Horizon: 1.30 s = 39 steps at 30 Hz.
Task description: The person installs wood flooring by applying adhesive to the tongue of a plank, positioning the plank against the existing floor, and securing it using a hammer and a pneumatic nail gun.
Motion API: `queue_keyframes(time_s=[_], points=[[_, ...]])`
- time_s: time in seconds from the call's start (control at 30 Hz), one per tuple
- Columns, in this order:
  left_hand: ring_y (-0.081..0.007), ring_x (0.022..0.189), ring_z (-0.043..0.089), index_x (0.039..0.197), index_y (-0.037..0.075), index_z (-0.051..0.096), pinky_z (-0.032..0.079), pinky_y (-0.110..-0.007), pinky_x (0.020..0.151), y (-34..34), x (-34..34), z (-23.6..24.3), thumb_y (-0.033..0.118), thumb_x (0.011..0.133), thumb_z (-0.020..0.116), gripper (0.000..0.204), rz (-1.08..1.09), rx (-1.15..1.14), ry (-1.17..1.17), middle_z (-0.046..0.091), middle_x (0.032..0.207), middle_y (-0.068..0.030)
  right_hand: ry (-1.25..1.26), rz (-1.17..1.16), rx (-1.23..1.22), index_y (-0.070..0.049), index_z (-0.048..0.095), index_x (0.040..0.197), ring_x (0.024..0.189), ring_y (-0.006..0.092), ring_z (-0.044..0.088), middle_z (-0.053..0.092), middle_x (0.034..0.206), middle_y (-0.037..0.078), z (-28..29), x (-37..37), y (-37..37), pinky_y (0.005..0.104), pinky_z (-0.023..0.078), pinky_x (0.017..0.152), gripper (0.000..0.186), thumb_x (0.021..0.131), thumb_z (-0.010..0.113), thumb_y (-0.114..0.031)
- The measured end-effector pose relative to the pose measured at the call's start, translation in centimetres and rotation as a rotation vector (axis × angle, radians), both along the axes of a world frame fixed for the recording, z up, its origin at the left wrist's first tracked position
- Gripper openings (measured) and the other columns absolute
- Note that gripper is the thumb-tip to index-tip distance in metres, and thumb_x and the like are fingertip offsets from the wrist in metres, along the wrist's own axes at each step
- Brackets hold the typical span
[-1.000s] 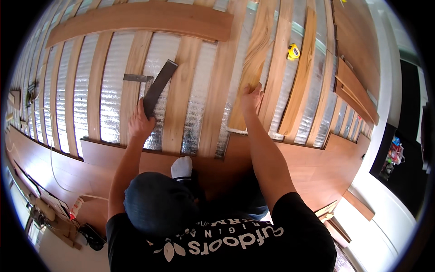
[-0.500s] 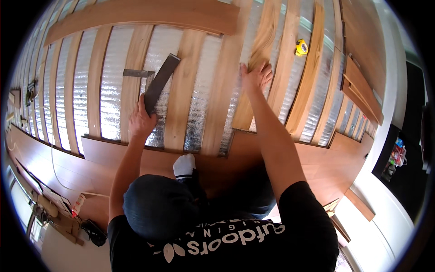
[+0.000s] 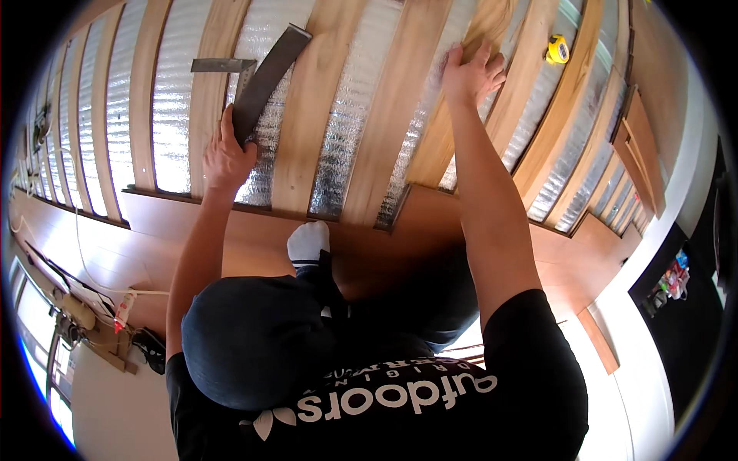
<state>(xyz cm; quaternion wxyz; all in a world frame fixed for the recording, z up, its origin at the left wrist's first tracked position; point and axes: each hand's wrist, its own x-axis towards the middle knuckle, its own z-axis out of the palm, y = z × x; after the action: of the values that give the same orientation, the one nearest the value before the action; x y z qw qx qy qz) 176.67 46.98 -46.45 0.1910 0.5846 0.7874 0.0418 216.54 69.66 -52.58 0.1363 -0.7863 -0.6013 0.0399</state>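
Note:
My left hand (image 3: pixel 229 160) grips the lower end of a dark grey flat strip (image 3: pixel 271 81). Its fingers lie along the left edge and its thumb is at the lower right. The strip slants across silver foil beside a wooden slat. A small grey metal angle piece (image 3: pixel 223 65) lies against the strip's left side; part of it is hidden. My right hand (image 3: pixel 473 77) rests on another wooden slat (image 3: pixel 435 154), fingers bent and apart, with nothing visible in them. To its right, a yellow tape measure (image 3: pixel 557 49) lies among the slats.
Wooden slats run away from me over silver foil (image 3: pixel 175 123). Laid floorboards (image 3: pixel 165 223) border them on the near side, where my socked foot (image 3: pixel 309 244) stands. Loose boards (image 3: pixel 639 150) lie at the right. A white cord (image 3: pixel 86 253) crosses the floor at the left.
The view has shifted, so the slats and both hands appear higher. The long board at the far side has left the frame. Both hands keep their places on the strip and slat.

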Motion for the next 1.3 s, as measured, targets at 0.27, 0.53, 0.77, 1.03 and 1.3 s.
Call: queue_keyframes(time_s=[0.27,0.53,0.77,1.03,1.3], points=[[-0.0488,0.127,0.055,0.159,0.004,0.03,0.046,-0.054,0.107,-0.9,-2.4,-0.9,0.015,0.083,0.071,0.088,-0.081,-0.056,-0.092,0.047,0.148,-0.0264,0.132,0.098,0.008,-0.009,0.048,0.148,0.138,0.0473,0.037,0.034,0.156,0.026,3.3,1.8,-3.6,0.0559,0.032,0.116,0.066,0.093,0.069,-0.04],[-0.0397,0.128,0.053,0.154,0.004,0.039,0.041,-0.053,0.109,10.7,9.2,12.2,0.008,0.087,0.068,0.072,-0.755,0.033,0.061,0.05,0.143,-0.0216,0.253,0.467,-0.273,-0.008,0.067,0.11,0.107,0.0351,0.063,0.065,0.113,0.015,8.6,10.1,-24.9,0.0483,0.051,0.094,0.021,0.091,0.068,-0.018],[-0.044,0.137,0.046,0.154,0.005,0.04,0.037,-0.055,0.116,15.3,31.8,5.6,0.032,0.094,0.066,0.071,-0.792,-0.18,0.036,0.045,0.151,-0.0251,0.074,0.482,-0.269,-0.006,0.063,0.106,0.102,0.0326,0.064,0.065,0.107,0.014,8.1,8.8,-27.2,0.0449,0.052,0.089,0.025,0.084,0.069,-0.016],[-0.0547,0.153,0.01,0.162,0.025,0.034,0.02,-0.06,0.126,12.7,39.7,-2.5,0.053,0.096,0.062,0.078,-0.521,0.151,0.096,0.02,0.169,-0.0188,0.263,0.512,-0.303,-0.006,0.063,0.097,0.095,0.0346,0.062,0.064,0.097,0.014,6.6,11.4,-26.4,0.045,0.052,0.084,0.016,0.082,0.067,-0.01],[-0.0495,0.156,0.013,0.157,0.043,0.04,0.029,-0.059,0.125,11.2,38.4,-4.8,0.049,0.1,0.054,0.059,-0.467,0.224,0.118,0.022,0.171,-0.0087,0.298,0.536,-0.41,-0.007,0.058,0.099,0.097,0.0359,0.062,0.064,0.1,0.014,6.4,11.6,-26.1,0.0472,0.049,0.087,0.018,0.083,0.065,-0.003]])
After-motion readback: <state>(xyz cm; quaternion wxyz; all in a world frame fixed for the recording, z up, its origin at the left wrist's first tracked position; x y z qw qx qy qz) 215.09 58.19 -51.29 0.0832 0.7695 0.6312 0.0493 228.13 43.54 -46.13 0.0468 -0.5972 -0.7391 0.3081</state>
